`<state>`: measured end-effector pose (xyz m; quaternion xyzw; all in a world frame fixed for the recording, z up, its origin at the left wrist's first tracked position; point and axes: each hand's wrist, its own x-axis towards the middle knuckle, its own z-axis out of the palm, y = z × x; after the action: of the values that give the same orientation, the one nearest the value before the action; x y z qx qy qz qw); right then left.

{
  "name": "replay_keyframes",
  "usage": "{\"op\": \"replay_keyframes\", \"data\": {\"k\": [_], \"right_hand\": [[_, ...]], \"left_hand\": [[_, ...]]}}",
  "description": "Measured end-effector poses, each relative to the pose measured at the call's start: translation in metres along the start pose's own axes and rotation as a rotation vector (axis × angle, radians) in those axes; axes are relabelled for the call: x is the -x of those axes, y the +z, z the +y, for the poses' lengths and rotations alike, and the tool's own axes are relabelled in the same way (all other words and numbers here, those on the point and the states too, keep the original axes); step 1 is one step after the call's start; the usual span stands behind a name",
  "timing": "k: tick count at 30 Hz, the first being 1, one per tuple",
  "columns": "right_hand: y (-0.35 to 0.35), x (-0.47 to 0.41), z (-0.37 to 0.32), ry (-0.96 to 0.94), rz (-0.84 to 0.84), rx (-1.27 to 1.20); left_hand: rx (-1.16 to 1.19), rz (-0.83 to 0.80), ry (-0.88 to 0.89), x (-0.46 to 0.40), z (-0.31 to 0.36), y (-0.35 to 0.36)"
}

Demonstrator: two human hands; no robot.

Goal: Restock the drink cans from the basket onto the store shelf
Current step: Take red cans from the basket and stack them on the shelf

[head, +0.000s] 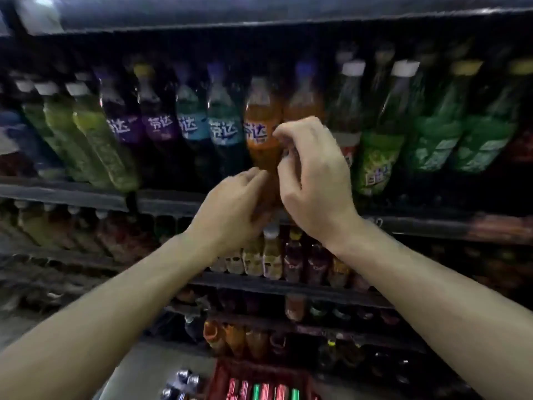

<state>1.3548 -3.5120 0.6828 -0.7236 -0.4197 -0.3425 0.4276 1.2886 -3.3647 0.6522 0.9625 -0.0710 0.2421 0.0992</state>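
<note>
The drink cans (261, 390) stand in a red basket (227, 373) at the bottom of the view, well below both hands; a few more cans (181, 383) sit just left of the basket on the floor; the orange bottle (262, 131) stands on the store shelf (66, 194) among purple, teal and green bottles; the left hand (230, 206) curls its fingers round the bottle's lower part; the right hand (313, 171) grips its right side, fingertips on the label; lower shelves carry smaller bottles, blurred.
</note>
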Motion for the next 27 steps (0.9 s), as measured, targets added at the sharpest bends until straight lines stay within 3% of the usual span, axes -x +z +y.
{"op": "replay_keyframes", "data": {"k": [9, 16, 23, 27], "right_hand": [[0.106, 0.235, 0.024, 0.73, -0.608, -0.133], [0.188, 0.419, 0.044, 1.24, -0.907, -0.114], [0.258, 0.615, 0.08, 1.482, -1.052, -0.057], [0.302, 0.721, 0.107, 1.573, -1.059, -0.017]], "left_hand": [[0.239, -0.528, -0.508, 0.181, -0.061, 0.159], [0.366, -0.8, -0.83, 0.316, -0.105, 0.271], [0.532, -0.934, -0.954, 0.444, -0.147, 0.423], [0.51, -0.963, -1.049, 0.512, -0.162, 0.525]]}}
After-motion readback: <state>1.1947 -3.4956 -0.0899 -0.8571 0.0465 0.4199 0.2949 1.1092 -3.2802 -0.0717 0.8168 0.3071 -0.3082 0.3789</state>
